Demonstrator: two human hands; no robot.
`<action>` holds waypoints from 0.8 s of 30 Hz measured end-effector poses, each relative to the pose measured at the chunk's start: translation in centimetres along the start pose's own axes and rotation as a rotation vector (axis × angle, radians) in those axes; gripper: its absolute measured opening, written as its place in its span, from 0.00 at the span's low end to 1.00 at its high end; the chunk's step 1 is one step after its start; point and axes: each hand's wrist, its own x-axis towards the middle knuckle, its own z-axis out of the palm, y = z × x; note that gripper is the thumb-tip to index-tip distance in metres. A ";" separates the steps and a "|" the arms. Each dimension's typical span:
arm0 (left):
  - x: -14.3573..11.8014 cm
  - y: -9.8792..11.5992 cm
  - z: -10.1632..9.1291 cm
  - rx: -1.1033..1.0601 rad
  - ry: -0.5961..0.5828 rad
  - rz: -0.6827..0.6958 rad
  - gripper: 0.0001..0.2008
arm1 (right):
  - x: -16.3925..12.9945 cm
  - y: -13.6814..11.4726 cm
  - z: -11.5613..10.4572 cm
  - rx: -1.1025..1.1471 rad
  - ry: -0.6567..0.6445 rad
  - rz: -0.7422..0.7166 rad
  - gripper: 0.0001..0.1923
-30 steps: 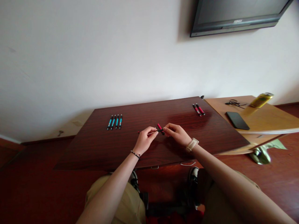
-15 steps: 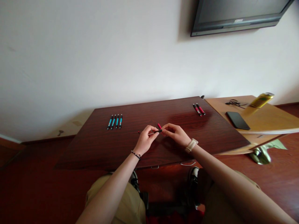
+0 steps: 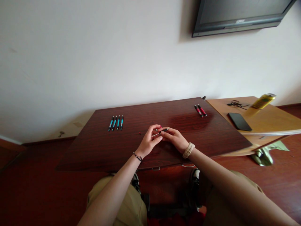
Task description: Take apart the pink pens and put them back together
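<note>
My left hand [image 3: 148, 142] and my right hand [image 3: 175, 139] meet above the dark wooden table [image 3: 131, 147], fingertips close together. Parts of a red and black pen are between them. A thin, pale pen refill [image 3: 155, 135] runs across the left fingers, its far end at the right fingertips. A black pen piece [image 3: 165, 129] lies along my right index finger, and a bit of the red barrel [image 3: 160, 126] shows at my left fingertips. Fingers cover much of these parts. On the table left of my hands is a tiny red piece [image 3: 139, 133].
Several blue and black pens [image 3: 115, 123] lie in a row at the left. Two red pens [image 3: 200, 110] lie back right. The adjoining lighter cabinet holds a phone [image 3: 240, 121], a dark cable [image 3: 237, 104] and a yellow can [image 3: 263, 101]. Above hangs a television [image 3: 240, 18].
My hands have come closer together, the right moving left. The red barrel, which stuck up between the fingertips, is now mostly hidden, and a black piece shows over my right index finger.
</note>
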 end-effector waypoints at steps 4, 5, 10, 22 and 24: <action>0.0 -0.3 -0.1 0.008 0.007 0.014 0.27 | 0.0 -0.1 0.2 0.088 -0.003 0.011 0.20; 0.0 -0.3 -0.1 0.014 0.013 0.014 0.27 | 0.0 -0.2 0.2 0.101 0.005 0.009 0.20; 0.3 -0.4 -0.6 0.109 0.094 0.016 0.25 | 0.6 -0.8 -1.3 0.049 0.099 -0.028 0.22; 0.6 0.0 -4.5 0.502 0.348 0.111 0.12 | 0.4 -2.3 -6.3 -0.800 0.286 -0.227 0.15; 0.4 0.1 -4.1 0.554 0.287 0.136 0.11 | 0.3 -2.1 -6.1 -0.847 0.269 -0.217 0.13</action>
